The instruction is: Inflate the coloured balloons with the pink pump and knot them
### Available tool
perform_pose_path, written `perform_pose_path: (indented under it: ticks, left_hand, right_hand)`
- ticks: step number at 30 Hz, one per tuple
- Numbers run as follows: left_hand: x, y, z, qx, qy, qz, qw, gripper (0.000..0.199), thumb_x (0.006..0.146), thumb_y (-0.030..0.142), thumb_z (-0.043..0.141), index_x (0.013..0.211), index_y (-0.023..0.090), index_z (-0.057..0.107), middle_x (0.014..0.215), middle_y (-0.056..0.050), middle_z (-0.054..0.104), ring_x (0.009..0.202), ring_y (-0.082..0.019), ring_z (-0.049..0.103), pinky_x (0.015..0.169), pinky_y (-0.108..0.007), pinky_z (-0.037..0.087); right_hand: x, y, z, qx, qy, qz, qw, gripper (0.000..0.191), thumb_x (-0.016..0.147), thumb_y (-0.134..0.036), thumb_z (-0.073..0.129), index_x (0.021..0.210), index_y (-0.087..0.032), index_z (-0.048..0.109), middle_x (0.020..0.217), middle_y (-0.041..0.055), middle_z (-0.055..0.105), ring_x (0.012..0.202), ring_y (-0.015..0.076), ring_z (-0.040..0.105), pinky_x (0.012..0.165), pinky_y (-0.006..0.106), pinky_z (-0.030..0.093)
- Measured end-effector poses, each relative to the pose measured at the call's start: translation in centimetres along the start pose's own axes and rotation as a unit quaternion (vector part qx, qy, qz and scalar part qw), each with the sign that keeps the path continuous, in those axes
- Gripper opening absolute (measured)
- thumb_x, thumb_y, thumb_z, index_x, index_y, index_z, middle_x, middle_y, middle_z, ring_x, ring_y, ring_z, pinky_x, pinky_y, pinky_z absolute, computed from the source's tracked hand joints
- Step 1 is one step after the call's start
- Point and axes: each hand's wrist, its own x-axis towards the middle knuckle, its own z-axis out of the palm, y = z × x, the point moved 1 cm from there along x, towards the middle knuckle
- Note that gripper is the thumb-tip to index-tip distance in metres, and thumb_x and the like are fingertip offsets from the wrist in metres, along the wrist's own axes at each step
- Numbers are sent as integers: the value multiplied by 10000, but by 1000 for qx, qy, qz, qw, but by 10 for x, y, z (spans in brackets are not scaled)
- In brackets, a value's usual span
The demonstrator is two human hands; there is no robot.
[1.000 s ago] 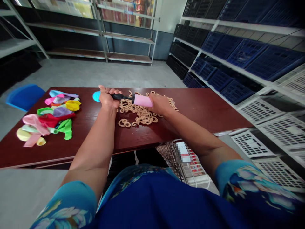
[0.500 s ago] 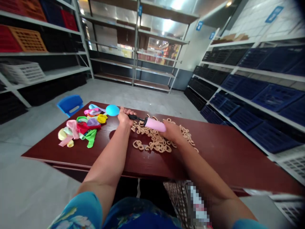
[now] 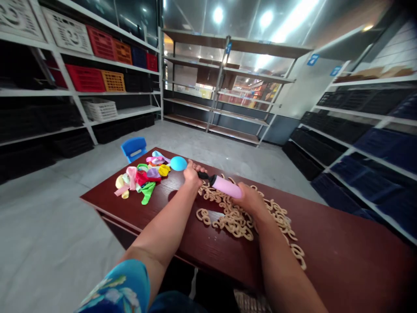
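Observation:
A pink and black balloon pump (image 3: 227, 187) is held between my two hands above the table. My left hand (image 3: 193, 172) is closed around the pump's black nozzle end, where a small, partly inflated blue balloon (image 3: 179, 163) sticks out to the left. My right hand (image 3: 250, 198) grips the far end of the pink barrel. Below the pump lie many tan curled pieces (image 3: 236, 221), loosely heaped. Left of my left hand is a pile of limp balloons in several colours, among them a green balloon (image 3: 148, 192) and a red balloon (image 3: 141, 178).
The dark red table (image 3: 182, 226) carries both piles. A blue chair (image 3: 134, 148) stands beyond its left far corner. Shelves with crates line the left, including a white basket (image 3: 100, 109); dark blue bins (image 3: 374, 174) fill the right shelves. A metal rack (image 3: 224, 78) stands at the back.
My view has turned left and tilted up, so everything sits further right in the picture. Both hands keep their hold on the pump, and the blue balloon stays at its nozzle.

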Motion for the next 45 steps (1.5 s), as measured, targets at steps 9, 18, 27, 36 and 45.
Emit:
perform_pose_path:
  ticks: [9,18,27,36,45]
  left_hand:
    - [12,15,53,54,-12,40,998,431,799,505,474,571,203,269,434,58,286,361,-95,372,465,-273,361]
    - [30,63,79,77,-53,64,994,443,775,528,498,584,201,270,432,66,274,359,-85,356,453,-259,330]
    - [15,24,74,85,-45,26,995,454,778,530,477,559,206,247,422,59,254,342,-88,334,406,-255,301]
    - [6,3,69,78,-53,-8,995,469,740,502,548,546,204,242,416,65,263,334,-89,358,389,-248,328]
    - [17,61,78,50,-91,73,992,491,734,529,554,566,204,226,429,73,234,345,-83,332,401,-246,336]
  right_hand:
    - [5,53,14,52,80,43,994,270,666,-354,552,902,-227,528,888,48,605,787,201,557,618,277,352]
    - [6,35,16,49,91,93,990,290,692,-431,514,908,-237,503,827,50,621,755,222,589,596,291,376]
    - [3,4,12,-12,128,69,989,351,712,-514,508,909,-223,502,786,61,628,729,224,595,600,298,370]
    - [4,2,11,39,138,52,988,366,718,-466,534,970,-201,521,830,46,622,741,191,580,591,268,330]
    - [7,40,19,58,177,43,982,337,700,-347,546,996,-193,507,909,53,596,837,201,536,685,288,373]
